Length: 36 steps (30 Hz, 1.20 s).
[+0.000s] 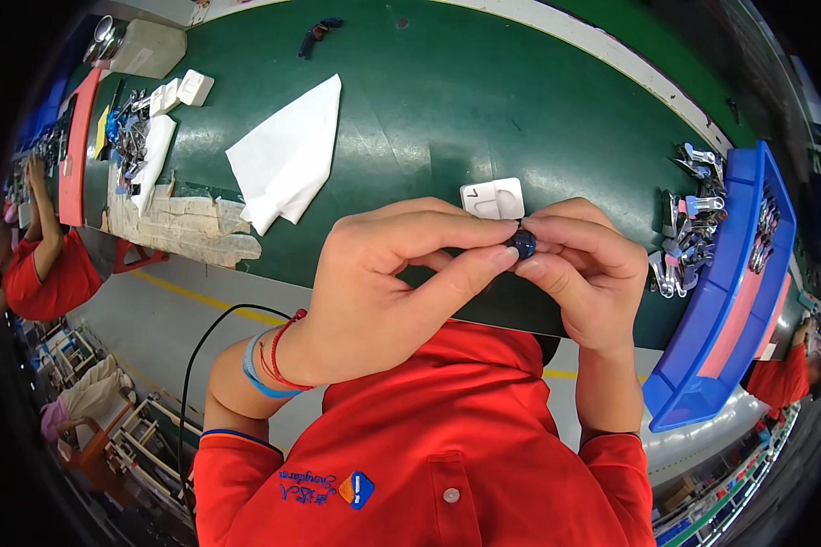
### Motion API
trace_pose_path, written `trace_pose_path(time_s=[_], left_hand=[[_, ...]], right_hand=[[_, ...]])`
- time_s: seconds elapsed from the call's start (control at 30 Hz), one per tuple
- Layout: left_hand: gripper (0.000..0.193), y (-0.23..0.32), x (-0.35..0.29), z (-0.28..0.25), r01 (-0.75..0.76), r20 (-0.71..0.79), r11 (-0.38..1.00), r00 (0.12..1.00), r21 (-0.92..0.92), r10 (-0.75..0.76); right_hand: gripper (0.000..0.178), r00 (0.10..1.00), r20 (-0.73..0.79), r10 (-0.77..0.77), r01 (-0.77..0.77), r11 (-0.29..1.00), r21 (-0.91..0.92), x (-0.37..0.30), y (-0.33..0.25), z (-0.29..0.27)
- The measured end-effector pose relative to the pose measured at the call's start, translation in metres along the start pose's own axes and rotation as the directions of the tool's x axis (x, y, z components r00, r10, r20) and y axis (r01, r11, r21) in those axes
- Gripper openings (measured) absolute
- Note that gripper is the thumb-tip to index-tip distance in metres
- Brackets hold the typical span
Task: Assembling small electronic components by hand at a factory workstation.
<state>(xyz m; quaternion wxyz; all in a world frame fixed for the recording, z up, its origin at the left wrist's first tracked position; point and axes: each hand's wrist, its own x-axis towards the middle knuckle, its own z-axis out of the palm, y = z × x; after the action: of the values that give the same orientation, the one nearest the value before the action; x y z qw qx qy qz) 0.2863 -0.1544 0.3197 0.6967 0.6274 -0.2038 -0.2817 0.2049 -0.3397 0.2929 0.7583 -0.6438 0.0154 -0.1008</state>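
My left hand (383,273) and my right hand (595,269) meet over the near edge of the green workbench. Between their thumbs and fingertips they pinch a small, dark blue, shiny round piece (522,243); the fingers cover part of it, and its exact kind does not show. Just beyond the fingertips a small white molded block (494,197) with a rounded hollow lies on the bench, partly hidden behind my hands.
A folded white cloth (292,150) lies left of centre. Metal clips (689,228) are heaped beside a long blue tray (721,310) at right. More clips (135,137) and white blocks (181,91) sit at far left. A small dark piece (317,36) lies farther back. People in red work on both sides.
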Motion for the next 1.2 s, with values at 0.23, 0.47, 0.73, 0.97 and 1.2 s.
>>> trace_pose_path(time_s=[0.23,0.47,0.73,0.97,1.2], left_hand=[[0.024,-0.005,0.001,-0.001,-0.238,0.066,0.942,0.971,0.237,0.229],[0.025,-0.005,0.001,0.002,-0.292,0.054,0.904,0.955,0.311,0.29],[0.026,-0.01,0.001,0.002,-0.34,0.092,0.891,0.94,0.3,0.327],[0.026,-0.007,-0.001,-0.002,-0.301,0.117,0.923,0.953,0.24,0.28],[0.02,-0.011,-0.002,0.001,0.09,0.007,0.993,0.996,-0.077,-0.09]], right_hand=[[0.024,0.993,0.013,-0.119,0.118,0.956,-0.267,0.002,-0.005,-0.002],[0.022,0.989,0.002,-0.147,0.142,0.951,-0.274,0.001,0.0,-0.004],[0.022,0.985,0.033,-0.17,0.172,0.943,-0.285,-0.001,-0.003,-0.003],[0.022,0.989,0.041,-0.141,0.147,0.96,-0.239,-0.004,-0.009,0.003],[0.022,0.993,0.036,0.109,-0.103,0.983,-0.153,0.0,-0.001,-0.003]])
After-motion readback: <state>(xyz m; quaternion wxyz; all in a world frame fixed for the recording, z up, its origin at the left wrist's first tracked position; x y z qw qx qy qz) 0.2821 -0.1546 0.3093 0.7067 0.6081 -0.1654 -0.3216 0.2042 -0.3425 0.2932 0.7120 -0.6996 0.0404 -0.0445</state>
